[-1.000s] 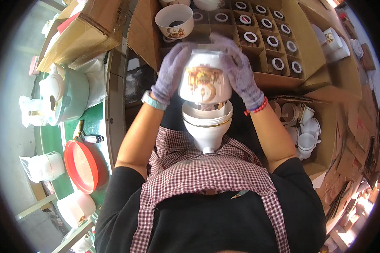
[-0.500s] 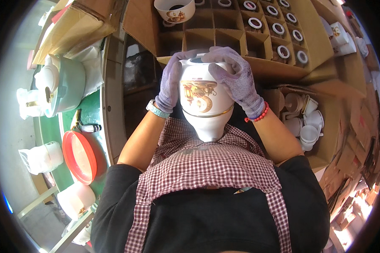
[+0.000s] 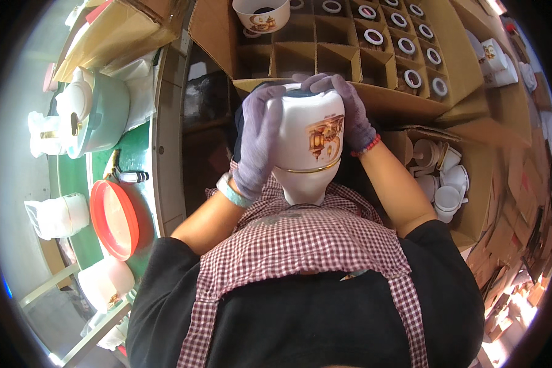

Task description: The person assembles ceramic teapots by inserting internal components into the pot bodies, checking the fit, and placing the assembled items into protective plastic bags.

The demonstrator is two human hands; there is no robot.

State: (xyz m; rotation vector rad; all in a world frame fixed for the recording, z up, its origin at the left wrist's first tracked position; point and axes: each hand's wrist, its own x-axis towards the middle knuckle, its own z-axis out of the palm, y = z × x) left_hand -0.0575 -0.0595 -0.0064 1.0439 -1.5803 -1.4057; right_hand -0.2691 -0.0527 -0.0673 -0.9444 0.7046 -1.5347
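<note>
Here's the big brown divided cardboard carton (image 3: 386, 103) at one o'clock — and dead centre below it, the glossy white, gold-banded, lantern-printed vessel (image 3: 303, 144). I'm gripping it from both sides: grey-purple gloved left hand (image 3: 258, 138) at nine o'clock, matching gloved right hand (image 3: 352, 113) at two, red beaded bracelet (image 3: 367, 146) at its wrist.

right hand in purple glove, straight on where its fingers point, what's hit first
Probably the purple-gloved left hand, opposite across the top of the rounded white gold-banded vessel; depth is unclear.
</note>
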